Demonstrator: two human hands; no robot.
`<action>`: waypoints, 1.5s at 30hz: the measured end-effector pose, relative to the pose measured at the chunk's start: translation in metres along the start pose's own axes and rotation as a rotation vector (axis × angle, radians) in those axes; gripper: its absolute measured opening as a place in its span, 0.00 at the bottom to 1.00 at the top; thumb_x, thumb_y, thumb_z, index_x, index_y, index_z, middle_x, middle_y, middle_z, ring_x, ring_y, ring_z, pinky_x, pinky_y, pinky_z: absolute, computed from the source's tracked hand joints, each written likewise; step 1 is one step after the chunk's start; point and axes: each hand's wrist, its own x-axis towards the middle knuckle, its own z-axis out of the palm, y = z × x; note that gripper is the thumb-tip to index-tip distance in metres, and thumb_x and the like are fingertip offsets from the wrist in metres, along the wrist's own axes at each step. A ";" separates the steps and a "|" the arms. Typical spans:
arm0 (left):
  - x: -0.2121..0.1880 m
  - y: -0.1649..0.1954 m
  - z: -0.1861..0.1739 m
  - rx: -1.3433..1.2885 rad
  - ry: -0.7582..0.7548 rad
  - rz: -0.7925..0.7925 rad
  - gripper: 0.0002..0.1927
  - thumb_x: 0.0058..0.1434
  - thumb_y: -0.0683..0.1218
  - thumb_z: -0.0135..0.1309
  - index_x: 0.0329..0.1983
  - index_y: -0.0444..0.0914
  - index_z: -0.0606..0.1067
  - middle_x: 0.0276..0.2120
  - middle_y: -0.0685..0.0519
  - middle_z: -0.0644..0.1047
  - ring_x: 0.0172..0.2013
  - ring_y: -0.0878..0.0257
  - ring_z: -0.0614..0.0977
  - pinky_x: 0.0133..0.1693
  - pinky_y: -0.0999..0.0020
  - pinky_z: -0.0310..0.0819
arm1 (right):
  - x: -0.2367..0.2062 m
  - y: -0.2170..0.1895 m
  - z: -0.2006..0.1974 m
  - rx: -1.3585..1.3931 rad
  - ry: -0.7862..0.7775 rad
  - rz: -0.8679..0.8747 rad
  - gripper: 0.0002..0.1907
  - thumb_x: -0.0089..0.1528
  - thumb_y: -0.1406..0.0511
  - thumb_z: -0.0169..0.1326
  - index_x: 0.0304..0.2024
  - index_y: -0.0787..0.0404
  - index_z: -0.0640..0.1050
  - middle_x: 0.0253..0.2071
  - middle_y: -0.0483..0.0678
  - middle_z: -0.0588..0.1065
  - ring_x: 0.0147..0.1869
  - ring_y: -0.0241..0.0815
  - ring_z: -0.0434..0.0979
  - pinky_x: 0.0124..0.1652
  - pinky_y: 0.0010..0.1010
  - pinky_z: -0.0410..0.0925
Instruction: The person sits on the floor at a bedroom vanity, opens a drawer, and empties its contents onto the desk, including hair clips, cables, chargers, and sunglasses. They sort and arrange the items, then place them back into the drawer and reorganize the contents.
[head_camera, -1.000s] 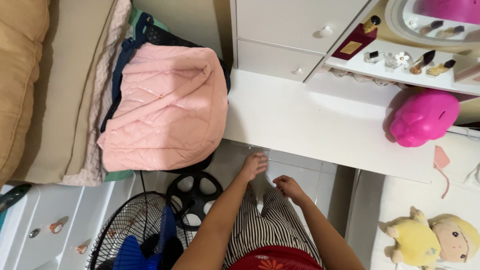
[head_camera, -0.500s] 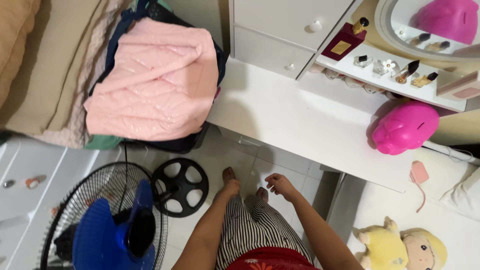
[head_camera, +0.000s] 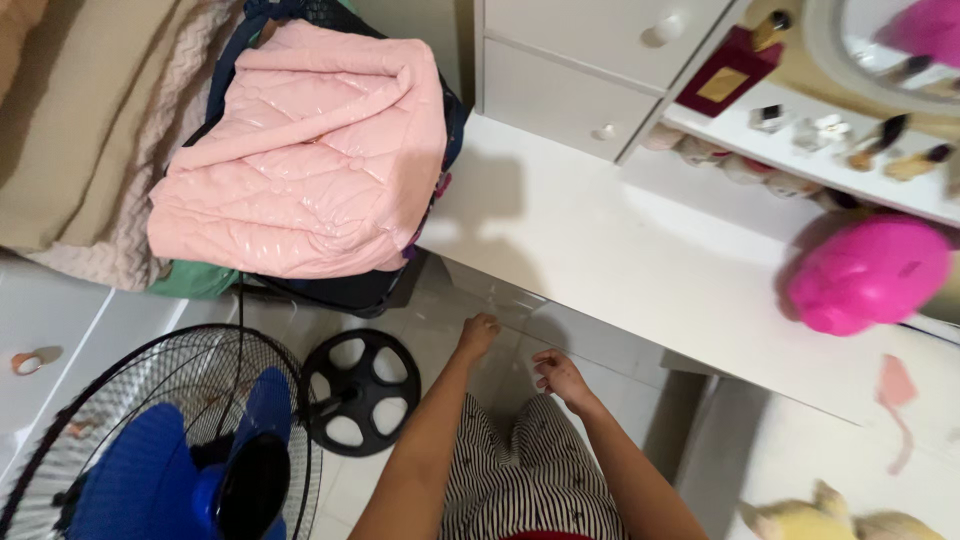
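My left hand (head_camera: 478, 335) hangs low in front of me over the tiled floor (head_camera: 560, 345), fingers curled in, holding nothing that I can see. My right hand (head_camera: 558, 377) is just beside it, fingers loosely bent and apart, also with nothing in it. Both hands are below the front edge of a white desk (head_camera: 620, 250). My striped trousers (head_camera: 530, 480) show beneath my forearms.
A pink quilted jacket (head_camera: 310, 160) lies on a dark basket at the left. A standing fan with blue blades (head_camera: 170, 460) and a black round base (head_camera: 360, 392) is at lower left. A pink piggy bank (head_camera: 865, 272) sits on the desk; drawers (head_camera: 600, 60) above.
The view has shifted a little; the fan shows more at lower left. My hands have stayed low in front of me, close together, with little movement.
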 end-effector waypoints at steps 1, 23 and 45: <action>0.013 -0.007 0.001 -0.028 0.006 0.028 0.20 0.62 0.49 0.57 0.55 0.36 0.77 0.54 0.39 0.79 0.53 0.47 0.81 0.54 0.58 0.75 | 0.011 0.006 0.007 0.090 0.013 -0.037 0.19 0.63 0.67 0.50 0.57 0.64 0.72 0.40 0.51 0.73 0.31 0.39 0.73 0.31 0.30 0.68; 0.203 -0.168 0.086 0.032 0.587 0.516 0.06 0.58 0.39 0.56 0.34 0.31 0.72 0.36 0.41 0.74 0.39 0.44 0.77 0.41 0.53 0.74 | 0.271 0.119 0.024 -0.172 0.980 -1.053 0.09 0.67 0.72 0.59 0.47 0.64 0.73 0.54 0.53 0.60 0.56 0.46 0.65 0.53 0.33 0.69; 0.167 -0.300 0.124 -0.128 0.672 0.668 0.11 0.48 0.36 0.62 0.31 0.34 0.72 0.33 0.46 0.74 0.36 0.49 0.79 0.40 0.56 0.74 | 0.262 0.210 -0.020 -0.290 0.322 -1.019 0.11 0.60 0.68 0.64 0.44 0.65 0.79 0.42 0.47 0.77 0.46 0.42 0.77 0.48 0.30 0.69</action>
